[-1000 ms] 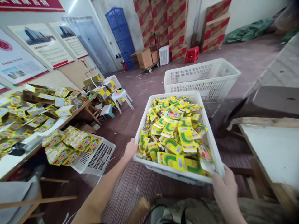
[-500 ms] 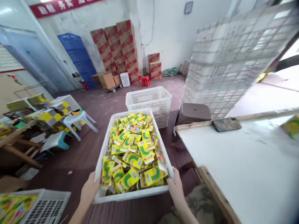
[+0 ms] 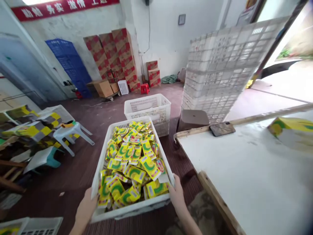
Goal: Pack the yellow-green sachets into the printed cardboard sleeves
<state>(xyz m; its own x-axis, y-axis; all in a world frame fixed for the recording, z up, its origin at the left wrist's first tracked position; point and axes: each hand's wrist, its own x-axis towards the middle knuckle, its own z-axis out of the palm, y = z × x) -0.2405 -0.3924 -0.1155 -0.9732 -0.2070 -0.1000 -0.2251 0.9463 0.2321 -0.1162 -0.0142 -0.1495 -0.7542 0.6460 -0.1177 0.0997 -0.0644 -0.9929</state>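
A white plastic crate (image 3: 160,143), heaped with small yellow-and-green boxes (image 3: 133,173), is held out in front of me. My left hand (image 3: 86,204) grips its near left edge and my right hand (image 3: 177,192) its near right edge, with the fingers partly hidden by the rim. Just beyond the crate's far end stands a white slatted basket (image 3: 149,111) on top of another. Whether the crate touches that basket, I cannot tell.
On the right is a white-topped table (image 3: 234,163) bearing a phone (image 3: 222,129) and a yellow carton (image 3: 290,130). Tall stacked white crates (image 3: 215,68) and a brown stool (image 3: 194,117) stand behind it. Plastic stools (image 3: 70,132) are at left.
The view has turned right, so the room shifts left in it. Both hands keep hold of the crate, and more of the yellow carton on the table shows.
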